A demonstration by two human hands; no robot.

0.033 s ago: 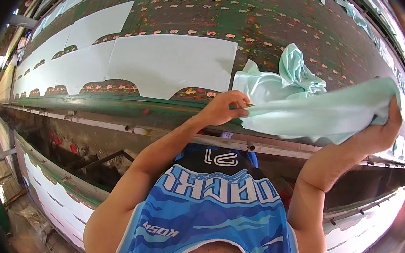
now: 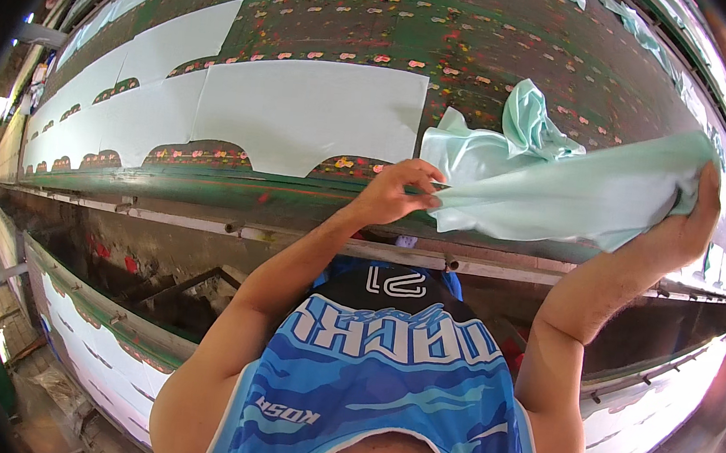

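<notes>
A pale mint-green piece of shiny fabric (image 2: 567,198) is stretched between my two hands above the near edge of the long table. Fingers pinched together, my left hand (image 2: 399,193) grips its left corner. At the other end my right hand (image 2: 694,219) holds the raised right side, its fingers partly hidden by the cloth. More mint-green fabric (image 2: 537,125) lies crumpled on the table just behind the stretched piece. To the left, a flat pale panel with curved cut-outs (image 2: 312,117) lies smooth, its right edge close to my left hand.
The dark green tabletop (image 2: 339,23) carries rows of small printed motifs and paint specks. More flat pale panels (image 2: 160,111) run off to the left. A metal rail (image 2: 292,239) with short pegs follows the near edge. Another table with pale pieces (image 2: 96,367) stands at the lower left.
The stretched fabric has shifted slightly, its right end a little higher and its lower edge flaring differently. Both hands keep their grip, the left moving very slightly leftward.
</notes>
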